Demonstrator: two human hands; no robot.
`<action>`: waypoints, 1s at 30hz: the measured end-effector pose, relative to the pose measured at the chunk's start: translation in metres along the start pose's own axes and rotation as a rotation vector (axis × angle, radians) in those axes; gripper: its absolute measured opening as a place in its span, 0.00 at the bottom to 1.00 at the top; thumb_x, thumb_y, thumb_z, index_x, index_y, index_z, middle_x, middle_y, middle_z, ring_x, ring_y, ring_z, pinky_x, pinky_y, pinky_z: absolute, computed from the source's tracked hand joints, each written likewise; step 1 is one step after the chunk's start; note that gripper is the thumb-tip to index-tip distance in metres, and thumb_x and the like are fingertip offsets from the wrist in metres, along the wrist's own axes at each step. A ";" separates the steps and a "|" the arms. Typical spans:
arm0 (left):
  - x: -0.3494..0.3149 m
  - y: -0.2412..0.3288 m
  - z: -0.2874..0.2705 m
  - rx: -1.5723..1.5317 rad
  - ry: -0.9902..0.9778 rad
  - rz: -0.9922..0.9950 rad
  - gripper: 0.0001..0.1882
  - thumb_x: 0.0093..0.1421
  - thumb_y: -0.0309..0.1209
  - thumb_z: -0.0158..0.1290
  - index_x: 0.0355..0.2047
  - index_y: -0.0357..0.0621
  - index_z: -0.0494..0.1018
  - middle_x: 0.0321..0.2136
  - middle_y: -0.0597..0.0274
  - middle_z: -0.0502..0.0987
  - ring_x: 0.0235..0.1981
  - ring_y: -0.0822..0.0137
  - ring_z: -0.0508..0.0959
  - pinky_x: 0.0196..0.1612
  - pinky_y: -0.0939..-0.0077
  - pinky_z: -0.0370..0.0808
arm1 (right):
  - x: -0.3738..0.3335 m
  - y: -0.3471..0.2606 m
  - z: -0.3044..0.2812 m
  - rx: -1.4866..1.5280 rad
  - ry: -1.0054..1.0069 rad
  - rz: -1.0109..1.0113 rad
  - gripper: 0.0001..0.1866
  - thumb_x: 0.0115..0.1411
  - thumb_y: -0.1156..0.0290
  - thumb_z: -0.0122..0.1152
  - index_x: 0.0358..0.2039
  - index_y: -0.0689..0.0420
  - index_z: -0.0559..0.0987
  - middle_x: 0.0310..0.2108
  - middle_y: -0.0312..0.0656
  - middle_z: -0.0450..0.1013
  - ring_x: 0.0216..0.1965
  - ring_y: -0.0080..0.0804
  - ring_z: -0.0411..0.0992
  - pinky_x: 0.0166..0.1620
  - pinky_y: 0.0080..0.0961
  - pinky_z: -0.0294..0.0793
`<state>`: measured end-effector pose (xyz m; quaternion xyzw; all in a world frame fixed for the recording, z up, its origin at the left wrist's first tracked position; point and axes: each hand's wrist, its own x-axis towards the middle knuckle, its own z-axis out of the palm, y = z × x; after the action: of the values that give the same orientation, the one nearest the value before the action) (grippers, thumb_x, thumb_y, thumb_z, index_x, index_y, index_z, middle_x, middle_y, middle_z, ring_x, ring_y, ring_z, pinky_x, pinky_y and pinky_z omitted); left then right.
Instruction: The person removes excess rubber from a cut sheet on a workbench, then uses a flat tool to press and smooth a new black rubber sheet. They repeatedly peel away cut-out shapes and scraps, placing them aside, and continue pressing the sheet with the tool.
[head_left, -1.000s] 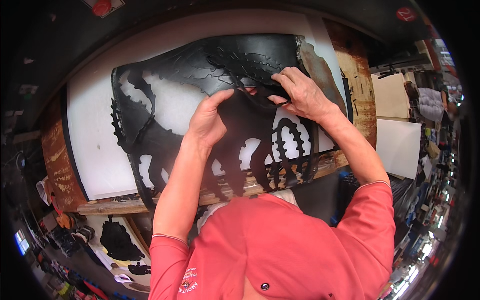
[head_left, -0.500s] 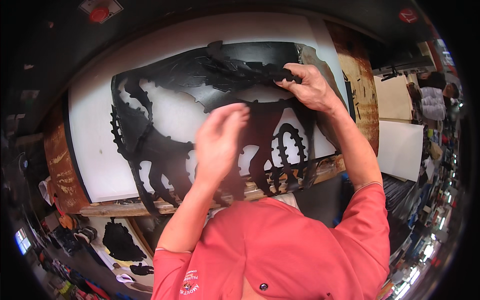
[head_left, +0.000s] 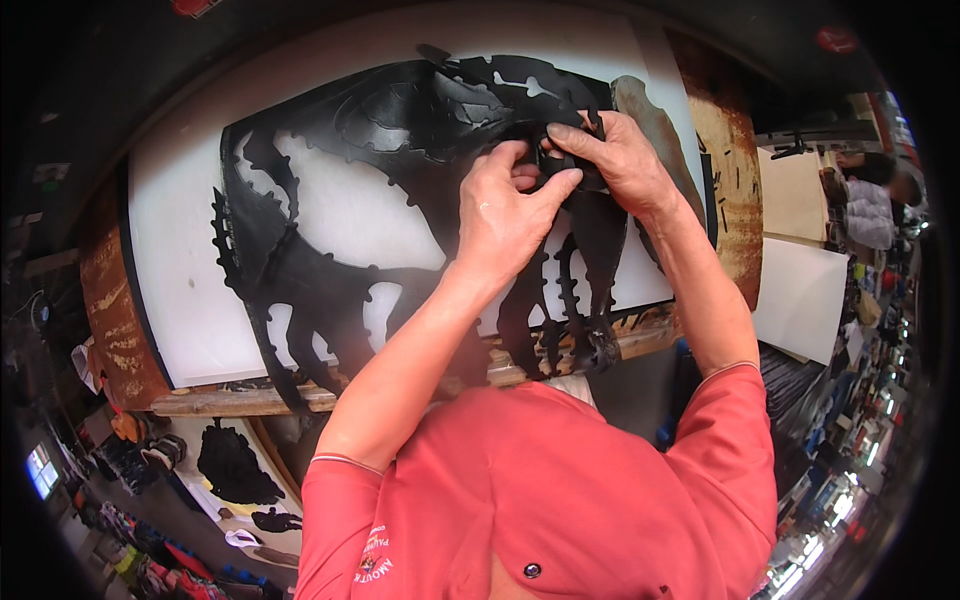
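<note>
A large black leather sheet point(head_left: 330, 265), full of cut-out gaps with notched, knobbly edges, is spread over a white board point(head_left: 185, 300). Near its right part, my right hand point(head_left: 632, 168) is closed on a bunched section of the leather, thumb on top. My left hand point(head_left: 503, 208) meets it from the left, its thumb and fingers closed round the same dark bunch. What lies between the fingertips is partly hidden. Left of the hands, the leather is raised in shiny folds. Strips of it hang over the near edge of the bench.
A worn wooden bench edge point(head_left: 235, 402) runs along the near side. Rusty brown surface point(head_left: 728, 190) with small dark scraps lies to the right, and pale sheets point(head_left: 800, 300) stand beyond it. Black cut pieces point(head_left: 238, 465) rest at lower left. A person point(head_left: 868, 205) is at far right.
My left hand has moved right and up to join the right hand at the leather. The leather's upper part has shifted and folded, showing cut-out gaps near its far edge.
</note>
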<state>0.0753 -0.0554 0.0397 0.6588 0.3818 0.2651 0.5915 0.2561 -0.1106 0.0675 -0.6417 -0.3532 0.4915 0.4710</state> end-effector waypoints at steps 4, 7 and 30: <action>0.002 -0.006 0.002 -0.176 -0.014 0.005 0.30 0.60 0.37 0.72 0.54 0.23 0.80 0.44 0.40 0.85 0.41 0.60 0.89 0.46 0.69 0.85 | 0.000 -0.002 0.002 -0.077 0.004 -0.046 0.13 0.70 0.64 0.69 0.40 0.62 0.87 0.36 0.31 0.82 0.38 0.16 0.75 0.43 0.20 0.75; 0.007 -0.009 -0.004 -0.158 -0.022 -0.025 0.27 0.62 0.36 0.71 0.53 0.23 0.80 0.39 0.44 0.87 0.40 0.64 0.89 0.46 0.71 0.84 | 0.001 -0.004 0.003 -0.170 0.035 -0.091 0.13 0.71 0.63 0.68 0.42 0.62 0.87 0.34 0.30 0.82 0.37 0.15 0.74 0.43 0.20 0.75; 0.019 -0.019 0.001 -0.115 0.043 -0.100 0.15 0.69 0.33 0.60 0.47 0.32 0.84 0.33 0.53 0.88 0.35 0.68 0.88 0.43 0.75 0.82 | 0.010 -0.019 -0.009 -0.441 0.133 -0.100 0.19 0.68 0.57 0.68 0.40 0.64 0.87 0.30 0.36 0.82 0.29 0.20 0.72 0.35 0.24 0.73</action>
<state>0.0834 -0.0405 0.0185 0.5978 0.4110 0.2709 0.6327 0.2680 -0.0985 0.0831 -0.7418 -0.4515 0.3351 0.3656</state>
